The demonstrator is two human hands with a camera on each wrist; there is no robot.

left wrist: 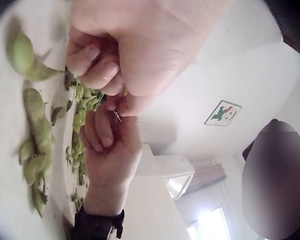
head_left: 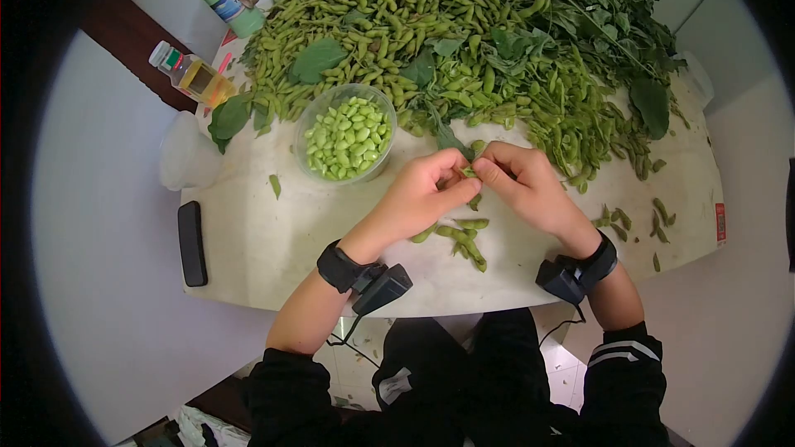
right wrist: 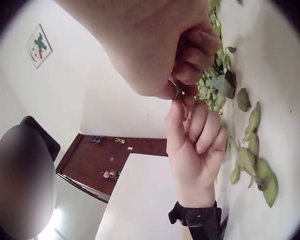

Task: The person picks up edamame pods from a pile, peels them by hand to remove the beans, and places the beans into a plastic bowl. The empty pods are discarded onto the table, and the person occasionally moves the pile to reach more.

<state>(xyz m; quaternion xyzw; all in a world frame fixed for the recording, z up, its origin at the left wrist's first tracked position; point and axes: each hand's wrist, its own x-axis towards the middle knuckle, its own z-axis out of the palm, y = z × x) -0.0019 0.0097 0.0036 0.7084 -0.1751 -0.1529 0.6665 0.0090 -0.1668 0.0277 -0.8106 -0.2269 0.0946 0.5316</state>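
Both hands meet over the table, right of a clear tub (head_left: 300, 145) of shelled green beans. The left hand (head_left: 426, 190) and the right hand (head_left: 526, 186) pinch one small green pod (head_left: 469, 172) between thumbs and fingers, their fingertips nearly touching. In the right wrist view a bit of the pod (right wrist: 178, 93) shows at the right hand's (right wrist: 165, 55) fingertips; the left hand (right wrist: 195, 155) has its fingers curled beside it. The fingers cover most of the pod. Several loose pods (head_left: 465, 240) lie on the table just below the hands.
A large heap of pods (head_left: 373, 25) with leafy stems (head_left: 613, 25) covers the table's far side. At the left stand a green bottle (head_left: 228, 2), a bottle of yellow liquid (head_left: 197, 79) and an empty tub (head_left: 189, 153); a black phone (head_left: 192, 243) lies nearer. Scattered pods (head_left: 660, 215) lie right.
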